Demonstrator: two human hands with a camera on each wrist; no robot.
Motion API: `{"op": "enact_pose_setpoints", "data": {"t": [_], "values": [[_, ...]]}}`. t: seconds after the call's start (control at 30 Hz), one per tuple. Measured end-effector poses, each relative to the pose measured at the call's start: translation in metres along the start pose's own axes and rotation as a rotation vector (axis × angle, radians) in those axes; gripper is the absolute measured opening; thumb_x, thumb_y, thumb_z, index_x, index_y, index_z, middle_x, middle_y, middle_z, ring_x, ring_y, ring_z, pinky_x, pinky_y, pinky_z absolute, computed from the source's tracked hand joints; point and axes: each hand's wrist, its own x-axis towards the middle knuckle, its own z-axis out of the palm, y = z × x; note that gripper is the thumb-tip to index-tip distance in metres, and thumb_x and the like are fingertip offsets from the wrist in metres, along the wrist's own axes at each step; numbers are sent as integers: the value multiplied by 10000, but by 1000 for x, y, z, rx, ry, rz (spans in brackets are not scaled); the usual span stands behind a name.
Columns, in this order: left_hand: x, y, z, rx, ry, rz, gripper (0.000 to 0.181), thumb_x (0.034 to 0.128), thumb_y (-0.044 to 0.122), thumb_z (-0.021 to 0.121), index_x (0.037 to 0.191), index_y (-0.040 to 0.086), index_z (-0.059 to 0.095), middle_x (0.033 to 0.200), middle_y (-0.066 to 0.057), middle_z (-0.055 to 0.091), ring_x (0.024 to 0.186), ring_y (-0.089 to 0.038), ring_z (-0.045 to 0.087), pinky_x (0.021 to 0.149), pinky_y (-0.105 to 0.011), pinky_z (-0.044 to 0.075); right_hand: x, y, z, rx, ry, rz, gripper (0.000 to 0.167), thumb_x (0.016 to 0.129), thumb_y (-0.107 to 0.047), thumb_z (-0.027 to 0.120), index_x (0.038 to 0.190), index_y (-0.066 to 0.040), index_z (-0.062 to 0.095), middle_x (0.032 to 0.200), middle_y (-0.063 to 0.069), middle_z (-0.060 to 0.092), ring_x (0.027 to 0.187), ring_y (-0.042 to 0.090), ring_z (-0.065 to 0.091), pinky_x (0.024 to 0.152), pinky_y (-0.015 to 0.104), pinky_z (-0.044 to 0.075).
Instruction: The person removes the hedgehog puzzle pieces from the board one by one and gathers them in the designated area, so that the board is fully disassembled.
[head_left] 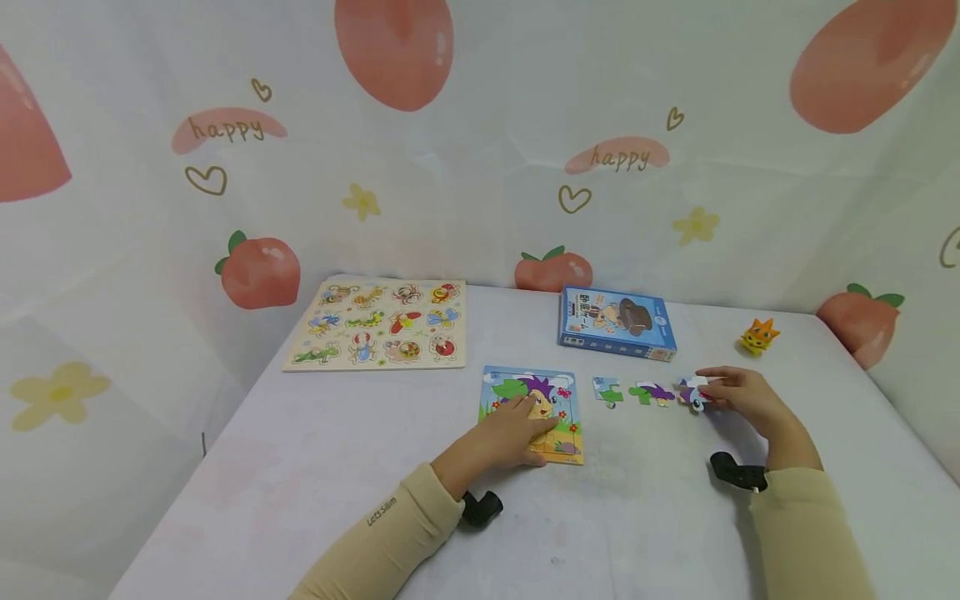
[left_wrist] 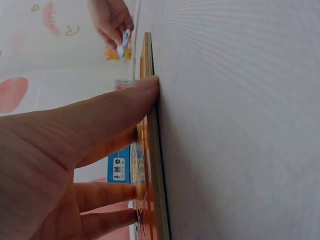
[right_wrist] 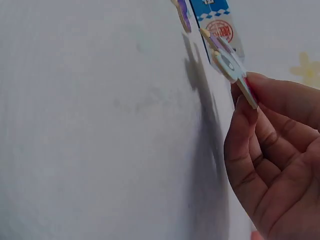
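Observation:
In the head view a small framed puzzle board [head_left: 570, 417] with a purple-haired cartoon figure lies at the middle of the table. My left hand [head_left: 504, 433] rests on it, fingers spread over the picture; in the left wrist view the thumb of the left hand [left_wrist: 75, 145] touches the board's edge [left_wrist: 159, 200]. To the right, my right hand [head_left: 746, 404] pinches a jigsaw piece [head_left: 692, 393] between thumb and fingers. The right wrist view shows the piece [right_wrist: 227, 65] tilted in the right hand [right_wrist: 275, 150], above the table. Two other pieces lie between: a green-and-blue one [head_left: 607, 390] and a green-and-purple one [head_left: 651, 393].
A wooden board with insect pictures [head_left: 382, 325] lies at the back left. A blue box [head_left: 617, 323] lies at the back middle, and a small orange-and-yellow figure [head_left: 758, 337] stands at the back right. Behind the table hangs a printed cloth [head_left: 480, 167].

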Motion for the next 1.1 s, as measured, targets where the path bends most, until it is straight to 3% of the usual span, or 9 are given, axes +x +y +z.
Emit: {"op": "enact_pose_setpoints", "data": {"t": [0.27,0.6,0.87,1.1], "values": [[-1,1,-1,-1,-2,1,623,839,459,635,1404,319,415,1497,-109,334,1393,-282,297,1115,-399,326,-1,9,-5,33,14,86,536,947,-255,536,1310,115,397,783,-199,584,709,9,573,673,171,498],[-1,1,-1,-15,2,1,618,841,455,633,1404,316,417,1498,-114,332,1390,-288,299,1112,-410,329,0,12,-6,-10,16,99,543,936,-266,557,1311,105,427,793,-203,596,710,15,556,665,178,497],[0,2,-1,-26,-9,-1,616,845,446,632,1407,326,409,1510,-109,313,1400,-286,284,1119,-415,316,0,8,0,-155,75,89,587,889,-337,621,1264,90,474,847,-19,533,754,121,475,627,213,431],[1,1,1,-27,-14,-12,615,847,438,633,1408,334,404,1520,-109,293,1404,-286,276,1123,-424,307,1,5,3,-155,89,98,528,872,-283,651,1196,102,493,829,12,515,718,120,477,597,213,450]]}}
